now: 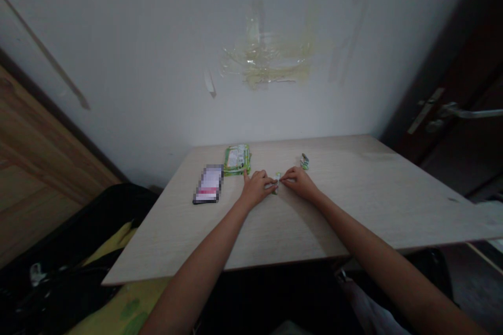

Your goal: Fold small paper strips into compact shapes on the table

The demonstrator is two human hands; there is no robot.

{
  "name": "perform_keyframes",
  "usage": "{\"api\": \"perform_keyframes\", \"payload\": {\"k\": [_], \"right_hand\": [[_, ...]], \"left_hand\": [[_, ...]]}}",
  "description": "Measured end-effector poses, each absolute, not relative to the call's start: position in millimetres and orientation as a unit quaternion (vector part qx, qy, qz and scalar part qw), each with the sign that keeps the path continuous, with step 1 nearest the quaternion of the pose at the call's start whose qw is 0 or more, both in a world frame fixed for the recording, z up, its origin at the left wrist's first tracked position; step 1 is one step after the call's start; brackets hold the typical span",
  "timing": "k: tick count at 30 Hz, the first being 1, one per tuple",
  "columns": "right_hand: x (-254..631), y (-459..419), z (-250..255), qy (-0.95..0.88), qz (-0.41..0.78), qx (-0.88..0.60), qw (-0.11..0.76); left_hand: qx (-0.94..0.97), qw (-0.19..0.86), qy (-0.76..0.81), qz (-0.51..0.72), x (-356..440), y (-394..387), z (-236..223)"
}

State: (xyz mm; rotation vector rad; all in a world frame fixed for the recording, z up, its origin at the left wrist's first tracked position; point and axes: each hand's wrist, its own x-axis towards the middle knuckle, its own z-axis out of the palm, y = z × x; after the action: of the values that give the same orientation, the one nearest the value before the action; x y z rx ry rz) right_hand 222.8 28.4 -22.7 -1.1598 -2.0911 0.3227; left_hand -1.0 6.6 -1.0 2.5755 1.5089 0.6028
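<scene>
Both my hands rest on a pale wooden tabletop (353, 204) and pinch a small green and white wrapper (277, 181) between them. My left hand (257, 187) grips its left side with fingers curled. My right hand (299, 181) pinches its right end. A green and white packet (237, 159) lies flat just behind my left hand. Another small green wrapper (304, 162) lies behind my right hand.
A phone (209, 184) lies on the table left of my hands. A white wall with tape marks (267, 63) stands behind the table. A dark door with a metal handle (456, 111) is at the right. A black and yellow bag (98, 272) sits at the lower left.
</scene>
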Motion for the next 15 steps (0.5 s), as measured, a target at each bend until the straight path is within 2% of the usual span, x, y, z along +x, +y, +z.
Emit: {"api": "perform_keyframes", "payload": {"k": [15], "right_hand": [[222.1,23.4,-23.6,-0.813,0.090,-0.468,0.335]], "left_hand": [[0.841,0.064,0.498,0.202,-1.7,9.3,-4.9]]}}
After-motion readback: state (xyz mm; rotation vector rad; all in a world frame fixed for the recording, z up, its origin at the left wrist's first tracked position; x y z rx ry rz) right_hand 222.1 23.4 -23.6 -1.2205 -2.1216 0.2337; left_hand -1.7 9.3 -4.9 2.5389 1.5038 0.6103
